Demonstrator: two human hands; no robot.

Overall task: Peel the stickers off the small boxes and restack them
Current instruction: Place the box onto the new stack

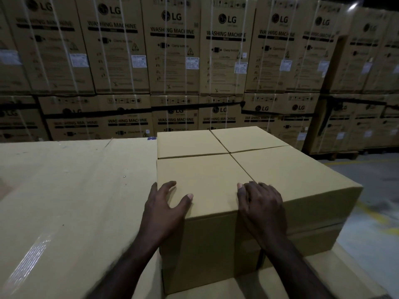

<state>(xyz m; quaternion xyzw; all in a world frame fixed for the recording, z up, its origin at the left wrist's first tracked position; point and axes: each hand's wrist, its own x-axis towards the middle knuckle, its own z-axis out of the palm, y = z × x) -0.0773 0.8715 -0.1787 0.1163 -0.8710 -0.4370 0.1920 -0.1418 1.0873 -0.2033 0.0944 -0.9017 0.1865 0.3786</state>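
My left hand (pixel 167 203) lies on the near left corner of the plain tan cardboard box (pixel 203 180) closest to me, fingers spread and nearly straight, thumb angled in across the top face, the palm wrapping over the left edge. It presses rather than pinches; nothing is held inside it. My right hand (pixel 261 203) lies on the near right edge of that same box, fingers loosely bent and close together, fingertips on the top face by the seam where the neighbouring box begins, the heel of the hand down over the front face. It too holds nothing.

This box is one of four plain tan boxes set tight together in a two-by-two block: one to its right (pixel 291 175), one behind it (pixel 190 143), one at the far right (pixel 248 138). Their tops are level and touching along the seams. I can make out no sticker on any face that shows. A lower layer of tan cardboard (pixel 313 240) sits beneath the block.

To my left a broad flat tan carton (pixel 64 190) stretches away, with a strip of clear glossy tape (pixel 28 262) on its near part. Beyond stands a wall of strapped brown washing-machine cartons (pixel 172 50), and grey concrete floor (pixel 371 190) shows at right.
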